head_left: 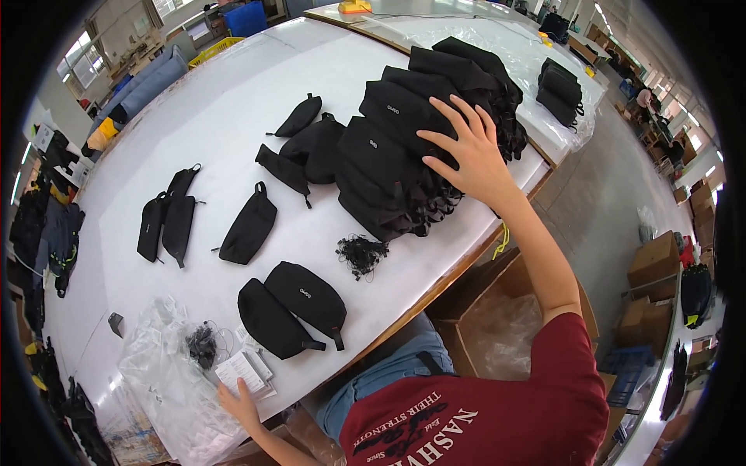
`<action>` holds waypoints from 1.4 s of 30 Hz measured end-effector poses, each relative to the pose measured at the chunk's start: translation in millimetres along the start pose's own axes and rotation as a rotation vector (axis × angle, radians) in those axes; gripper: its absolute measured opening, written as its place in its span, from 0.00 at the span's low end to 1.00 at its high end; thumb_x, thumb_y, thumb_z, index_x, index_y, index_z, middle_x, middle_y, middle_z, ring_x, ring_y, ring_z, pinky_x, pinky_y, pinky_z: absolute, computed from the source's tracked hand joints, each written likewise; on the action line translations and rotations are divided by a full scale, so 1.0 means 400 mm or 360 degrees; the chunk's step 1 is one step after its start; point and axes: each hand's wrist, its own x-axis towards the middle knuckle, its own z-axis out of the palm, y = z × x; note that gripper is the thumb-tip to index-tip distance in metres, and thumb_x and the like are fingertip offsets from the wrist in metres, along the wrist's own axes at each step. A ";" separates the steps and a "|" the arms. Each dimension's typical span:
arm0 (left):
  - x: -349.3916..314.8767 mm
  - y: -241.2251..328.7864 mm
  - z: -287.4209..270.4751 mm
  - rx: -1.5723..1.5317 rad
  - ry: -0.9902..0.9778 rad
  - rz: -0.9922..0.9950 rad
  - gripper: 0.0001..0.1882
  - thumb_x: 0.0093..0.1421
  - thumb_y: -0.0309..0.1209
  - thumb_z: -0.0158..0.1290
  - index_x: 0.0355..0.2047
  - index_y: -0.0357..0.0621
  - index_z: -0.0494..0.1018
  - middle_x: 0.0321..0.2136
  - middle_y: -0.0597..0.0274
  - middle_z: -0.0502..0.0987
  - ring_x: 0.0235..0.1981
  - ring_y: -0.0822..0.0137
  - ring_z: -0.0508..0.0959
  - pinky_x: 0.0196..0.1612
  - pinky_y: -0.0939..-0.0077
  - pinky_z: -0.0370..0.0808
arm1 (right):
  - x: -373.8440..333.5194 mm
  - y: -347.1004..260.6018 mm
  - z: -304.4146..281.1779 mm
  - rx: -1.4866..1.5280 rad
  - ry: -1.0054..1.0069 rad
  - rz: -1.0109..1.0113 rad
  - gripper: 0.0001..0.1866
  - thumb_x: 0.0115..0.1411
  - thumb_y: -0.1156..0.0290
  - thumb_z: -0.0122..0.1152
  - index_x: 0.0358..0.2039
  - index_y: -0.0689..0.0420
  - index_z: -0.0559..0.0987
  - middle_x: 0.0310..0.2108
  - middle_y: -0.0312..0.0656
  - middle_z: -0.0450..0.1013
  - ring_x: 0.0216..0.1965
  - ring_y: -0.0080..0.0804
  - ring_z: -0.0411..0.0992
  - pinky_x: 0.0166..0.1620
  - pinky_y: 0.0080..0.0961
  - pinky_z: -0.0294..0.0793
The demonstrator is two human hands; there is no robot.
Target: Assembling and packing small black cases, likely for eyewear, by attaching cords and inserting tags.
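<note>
My right hand (470,155) lies with spread fingers on a big pile of black zip pouches (385,151) at the table's right edge. Far to the left, my left hand (239,405) rests its fingertips, held apart, on the near edge of a small stack of white printed cards (237,371). Two black pouches (305,293) lie side by side between my hands, nearer to me. Beside the cards is a tangle of thin black strings (201,346); a second black tangle (362,255) sits just below the big pile.
Clear plastic bags (167,388) are heaped at the near left. More pouches lie on the white table (155,295), one (249,225) by itself. An open cardboard box (497,318) stands below the table's right edge. Another black stack (559,93) is on the far table.
</note>
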 end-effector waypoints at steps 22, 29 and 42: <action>-0.045 0.155 -0.032 0.0340 0.0380 0.0019 0.32 0.57 0.41 0.55 0.55 0.31 0.63 0.54 0.42 0.65 0.53 0.43 0.63 0.57 0.51 0.58 | -0.099 -0.160 0.037 0.0582 -0.0050 0.0069 0.09 0.50 0.73 0.63 0.33 0.46 0.79 0.26 0.32 0.71 0.34 0.30 0.69 0.37 0.28 0.65; -0.010 0.158 -0.074 -0.0007 0.0155 -0.0130 0.27 0.53 0.32 0.59 0.49 0.30 0.66 0.48 0.45 0.70 0.48 0.47 0.69 0.54 0.60 0.63 | -0.247 -0.298 0.205 0.0973 -0.0855 0.0422 0.06 0.55 0.64 0.61 0.31 0.50 0.74 0.14 0.34 0.65 0.18 0.31 0.67 0.24 0.29 0.64; -0.110 0.300 -0.161 -0.1404 -0.0541 -0.0463 0.26 0.55 0.25 0.57 0.54 0.30 0.64 0.45 0.54 0.73 0.46 0.66 0.72 0.51 0.75 0.66 | -0.351 -0.408 0.313 0.0980 -0.0773 0.1331 0.11 0.51 0.59 0.64 0.28 0.52 0.78 0.16 0.37 0.72 0.23 0.38 0.73 0.29 0.31 0.71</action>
